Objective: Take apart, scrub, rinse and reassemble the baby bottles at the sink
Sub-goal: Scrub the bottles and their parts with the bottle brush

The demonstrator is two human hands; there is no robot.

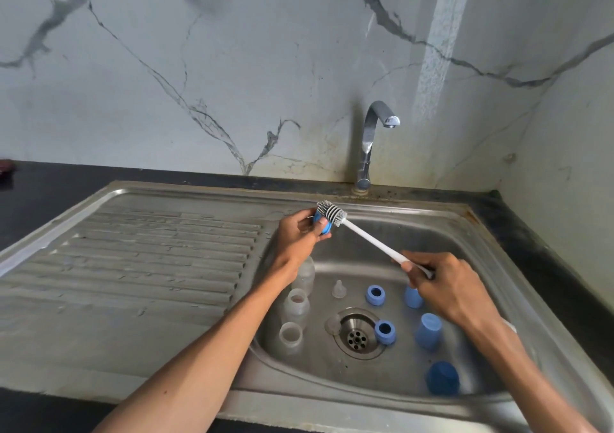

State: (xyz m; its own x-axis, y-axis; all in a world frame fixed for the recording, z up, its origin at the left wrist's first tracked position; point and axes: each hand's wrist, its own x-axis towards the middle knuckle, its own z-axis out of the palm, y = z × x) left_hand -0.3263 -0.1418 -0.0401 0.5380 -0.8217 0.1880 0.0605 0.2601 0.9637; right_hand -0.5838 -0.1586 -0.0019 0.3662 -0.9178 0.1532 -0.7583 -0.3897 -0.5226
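A: Left hand (297,231)?
B: Grips blue ring (321,224) above sink (375,233) edge; brush (330,213) bristles touch it.
A: Right hand (443,288)?
B: Grips brush handle. Bottles (295,306), rings, caps (428,329) lie in basin.

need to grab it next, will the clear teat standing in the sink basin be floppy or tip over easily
The teat looks thin and translucent, so probably soft and squashy when pinched. It stands upright on a wider base, yet seems very light, so a nudge could topple it. The steel basin may be wet, so it might slide.

White bottle brush (332,213) bristles touch a blue collar (321,225) above the sink (498,266).
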